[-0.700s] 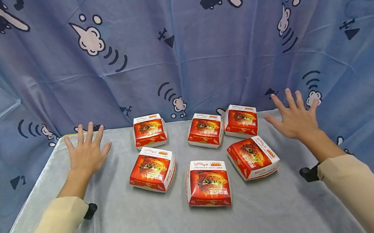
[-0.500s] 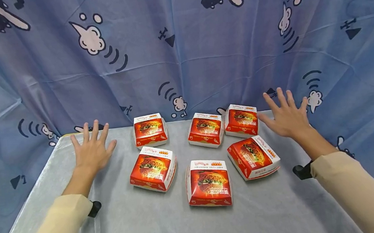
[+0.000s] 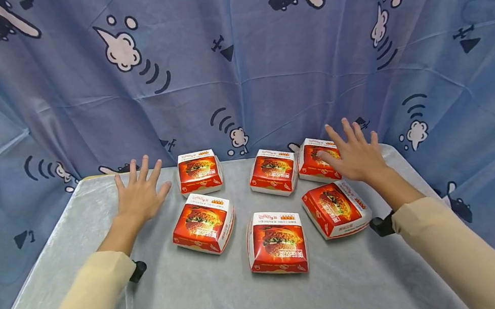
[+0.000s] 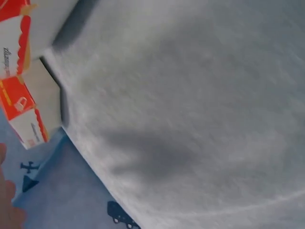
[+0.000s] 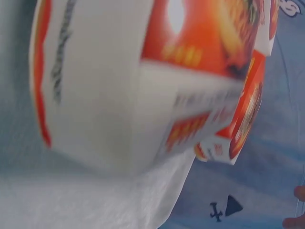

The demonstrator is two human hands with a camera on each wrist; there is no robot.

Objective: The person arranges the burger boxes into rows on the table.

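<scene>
Several red and white burger boxes lie on the grey cloth-covered table. My left hand [image 3: 139, 197], fingers spread and holding nothing, hovers left of the back-left box [image 3: 199, 172] and the front-left box [image 3: 203, 223]. With fingers apart and holding nothing, my right hand [image 3: 360, 157] is over the right side; its thumb overlaps the back-right box [image 3: 314, 161] in the head view, and I cannot tell whether they touch. Just below that hand sits the tilted right-hand box [image 3: 334, 209], large and blurred as a burger box [image 5: 109, 86] in the right wrist view.
Between the others stand a middle back box [image 3: 272, 172] and a front centre box [image 3: 276, 243]. The table [image 3: 191, 303] ends at the back against a blue patterned curtain [image 3: 182, 60]. Each sleeve has a black wrist device [image 3: 138, 272] below it.
Both hands have moved inward toward the boxes, the left hand rightward and the right hand leftward, over the back-right box. The boxes have stayed in place.
</scene>
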